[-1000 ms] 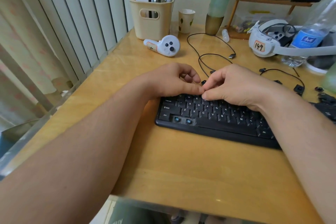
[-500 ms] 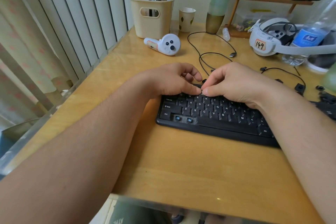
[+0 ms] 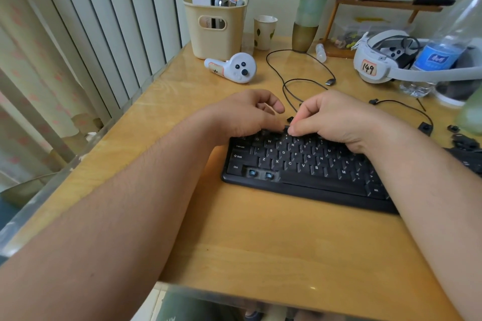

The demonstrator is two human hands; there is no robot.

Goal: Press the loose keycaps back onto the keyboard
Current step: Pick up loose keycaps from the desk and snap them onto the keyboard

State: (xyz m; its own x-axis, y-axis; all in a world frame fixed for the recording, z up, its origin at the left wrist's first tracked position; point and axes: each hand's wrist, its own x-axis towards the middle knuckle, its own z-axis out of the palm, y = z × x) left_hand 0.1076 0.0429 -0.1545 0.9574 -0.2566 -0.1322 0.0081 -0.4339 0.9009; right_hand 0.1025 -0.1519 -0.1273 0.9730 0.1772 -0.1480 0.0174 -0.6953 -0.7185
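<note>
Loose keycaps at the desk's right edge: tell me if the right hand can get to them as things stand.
Probably yes. The loose keycaps lie on bare desk beside the keyboard, nothing covering them. The right hand is busy at the top row with the left hand, so it must break off first.

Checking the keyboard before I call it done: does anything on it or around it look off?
Yes. Two keycaps are missing beside Ctrl on the keyboard, leaving bare blue switch stems exposed. Loose keycaps also lie scattered on the desk at the far right.
</note>
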